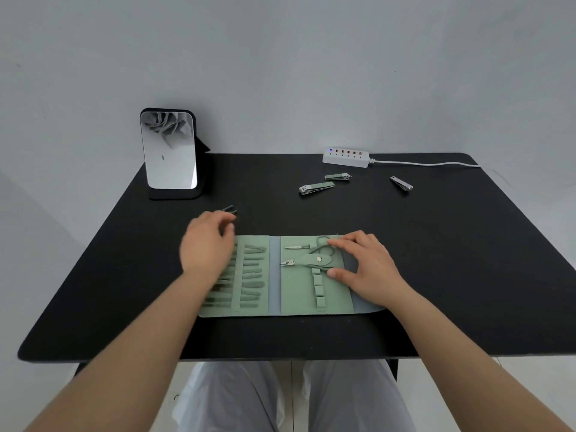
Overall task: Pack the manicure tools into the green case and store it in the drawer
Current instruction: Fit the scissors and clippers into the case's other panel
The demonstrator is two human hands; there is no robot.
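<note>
The green case (274, 300) lies open and flat on the black table (436, 260). Its left half holds several green-handled tools (251, 277) in loops; its right half holds scissors (297, 246) and a cuticle nipper (307, 260). My right hand (366, 269) rests on the right half, fingertips touching the scissors' and nipper's handles. My left hand (207, 241), blurred, hovers over the case's left edge with loosely bent fingers, just short of a dark tool (230, 209) on the table. Three nail clippers lie beyond: a large green one (316, 187), a small green one (337, 176), a silver one (401, 183).
A standing mirror (170, 151) is at the back left. A white power strip (346, 156) with its cord (430, 164) runs along the back right edge. My knees show below the table's front edge. No drawer is in view.
</note>
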